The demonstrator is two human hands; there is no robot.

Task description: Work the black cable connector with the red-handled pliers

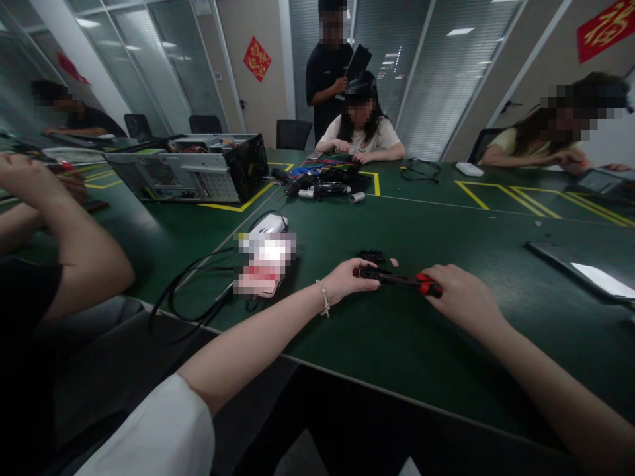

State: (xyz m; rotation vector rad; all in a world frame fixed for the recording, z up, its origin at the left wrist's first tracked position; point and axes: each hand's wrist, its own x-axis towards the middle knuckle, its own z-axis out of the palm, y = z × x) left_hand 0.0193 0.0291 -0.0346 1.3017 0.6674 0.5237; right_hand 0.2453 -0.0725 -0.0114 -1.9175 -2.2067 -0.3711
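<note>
Over the near part of the green table (347,350), my right hand (464,294) is closed round the red and black handles of a pair of pliers (430,285). Their dark jaws point left, toward my left hand (347,281). Between the thumb and fingers of that hand is a small black part (370,272), which the plier tips reach. Whether the jaws grip it, I cannot tell. Just behind lie small black pieces (371,256) and a tiny pale scrap (394,262).
An opened computer case (173,173) stands at the back left. A heap of cables (322,182) lies mid-table. Left of my hands are a partly blurred phone (265,271) and black cables (171,291). A dark flat device (570,264) lies right. Co-workers sit around; an arm (84,244) is close on the left.
</note>
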